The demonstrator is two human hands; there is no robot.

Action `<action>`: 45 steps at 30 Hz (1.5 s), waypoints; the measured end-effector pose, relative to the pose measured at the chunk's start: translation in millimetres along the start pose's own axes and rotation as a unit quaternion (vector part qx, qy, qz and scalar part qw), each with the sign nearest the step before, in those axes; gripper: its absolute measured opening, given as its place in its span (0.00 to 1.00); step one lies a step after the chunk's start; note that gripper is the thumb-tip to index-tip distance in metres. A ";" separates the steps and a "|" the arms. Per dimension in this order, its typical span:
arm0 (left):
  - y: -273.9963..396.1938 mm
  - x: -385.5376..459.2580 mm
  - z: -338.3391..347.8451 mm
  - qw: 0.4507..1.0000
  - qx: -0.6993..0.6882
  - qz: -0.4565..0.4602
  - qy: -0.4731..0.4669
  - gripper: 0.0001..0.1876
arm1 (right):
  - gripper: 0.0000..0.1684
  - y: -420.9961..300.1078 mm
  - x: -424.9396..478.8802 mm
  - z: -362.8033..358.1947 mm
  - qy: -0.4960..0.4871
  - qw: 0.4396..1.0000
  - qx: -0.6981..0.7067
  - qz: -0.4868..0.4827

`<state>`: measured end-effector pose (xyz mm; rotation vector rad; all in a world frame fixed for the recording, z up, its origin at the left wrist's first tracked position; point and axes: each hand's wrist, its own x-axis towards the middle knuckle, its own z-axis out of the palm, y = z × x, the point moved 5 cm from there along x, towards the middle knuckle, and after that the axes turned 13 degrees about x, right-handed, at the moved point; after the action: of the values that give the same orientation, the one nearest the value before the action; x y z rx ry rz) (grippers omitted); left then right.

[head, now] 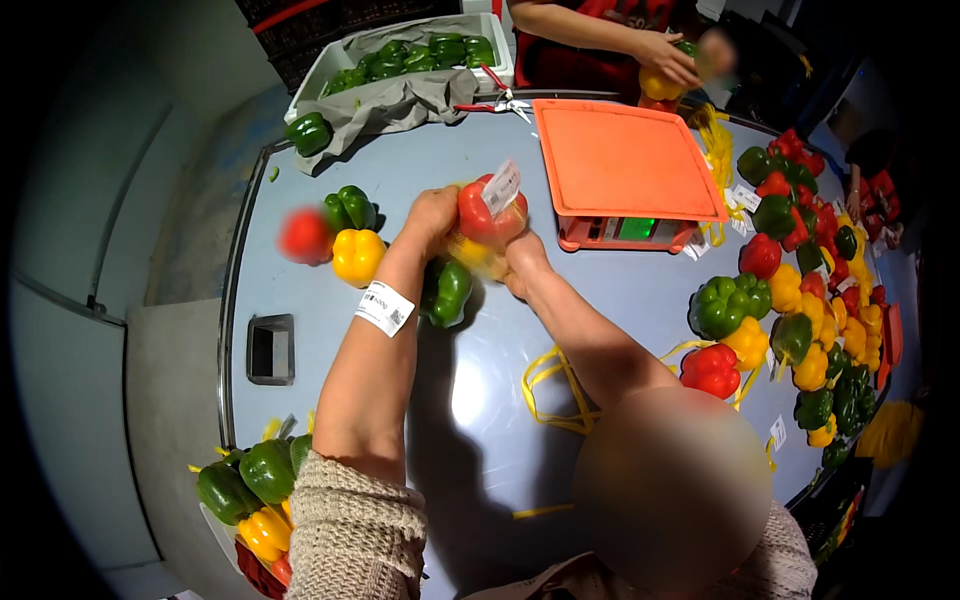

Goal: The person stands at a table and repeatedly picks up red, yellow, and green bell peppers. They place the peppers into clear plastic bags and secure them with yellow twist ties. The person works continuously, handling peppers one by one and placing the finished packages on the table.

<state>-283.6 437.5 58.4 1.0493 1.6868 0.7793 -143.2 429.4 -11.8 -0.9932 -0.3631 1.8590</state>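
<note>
Between my left hand (436,217) and my right hand (525,262) is a bundle of bell peppers, a red bell pepper (480,214) on top and a yellow one (480,256) below, seemingly in clear wrap. A printed white label (501,187) sticks up from the red one. Both hands grip the bundle from its sides. Just below it a green bell pepper (450,294) lies on the table. Left of my left hand sit a yellow bell pepper (358,257), a green one (350,208) and a blurred red one (306,235). A white label (385,308) is stuck to my left forearm.
An orange scale (630,161) stands beyond my right hand, red-handled pruning shears (499,105) beside it. A foam box (300,101) holds green peppers. Many peppers (810,315) crowd the right side; yellow straps (551,390) lie nearer. A co-worker's hands (667,60) hold peppers across the table.
</note>
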 end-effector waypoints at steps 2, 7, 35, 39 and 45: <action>11.0 -12.5 -3.0 1.000 0.017 0.003 0.015 0.19 | 0.17 -14.2 -20.8 11.2 -0.010 0.999 -0.018 -0.028; 70.7 -85.2 -36.9 0.994 -0.006 0.111 -0.008 0.18 | 0.18 -47.5 -69.6 50.0 -0.119 0.992 -0.016 -0.047; -15.1 -141.2 -49.0 0.969 -0.225 0.082 0.054 0.11 | 0.20 2.7 -110.9 45.5 -0.105 0.993 -0.058 0.011; -29.0 -134.9 -53.1 0.961 -0.269 0.062 0.010 0.08 | 0.18 11.5 -91.6 37.3 -0.097 0.992 -0.075 0.010; -54.6 -119.2 -47.2 0.945 -0.327 0.016 0.004 0.09 | 0.15 13.1 -73.4 30.7 -0.101 0.992 -0.068 0.025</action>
<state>-324.3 305.2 73.9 0.6024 1.2683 1.2527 -159.6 365.3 34.3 -0.9134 -0.5989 2.0076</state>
